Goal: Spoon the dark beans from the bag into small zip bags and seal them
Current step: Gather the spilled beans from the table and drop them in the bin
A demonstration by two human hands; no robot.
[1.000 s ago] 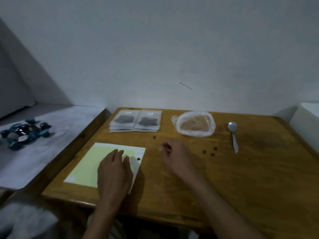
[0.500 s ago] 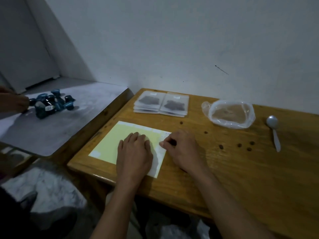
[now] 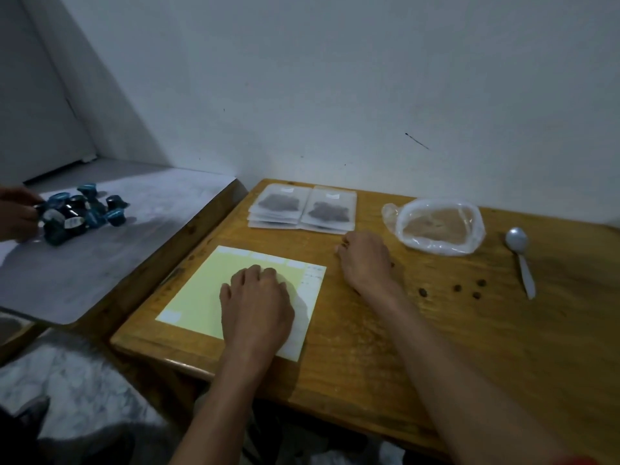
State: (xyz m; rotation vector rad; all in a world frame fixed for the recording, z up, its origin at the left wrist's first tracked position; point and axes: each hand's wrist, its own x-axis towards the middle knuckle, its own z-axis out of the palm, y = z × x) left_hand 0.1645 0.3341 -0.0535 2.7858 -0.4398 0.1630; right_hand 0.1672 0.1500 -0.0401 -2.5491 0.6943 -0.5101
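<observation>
**Gathering stray beans beside the filled bags**

We see a wooden worktop [image 3: 436,347] from above, with both our hands on it. Our left hand [image 3: 256,302] lies flat, fingers together, pressing on a pale yellow sheet [image 3: 198,297] near the front edge. Our right hand [image 3: 364,260] rests just past the sheet's far corner, its fingertips [image 3: 344,245] pinched together on what looks like a dark bean; we cannot tell for certain.

Two stacks of small zip bags [image 3: 303,208], each showing a dark patch of beans, lie flat at the back, just beyond the right hand. To their right sits the clear bag [image 3: 439,226], open and seemingly almost empty. A spoon [image 3: 520,260] lies well to the right, untouched. Four loose beans [image 3: 453,290] are scattered between the right hand and the spoon.

We judge the spooning nearly done, and the step in hand is tidying up spilled beans. The next move likely calls for picking up the remaining strays one at a time, a fine pinch each.

Nothing blocks that reach. On a grey surface [image 3: 100,250] to the left, another person's hand [image 3: 16,213] touches a cluster of blue capsules [image 3: 80,213], well apart from our work.
</observation>
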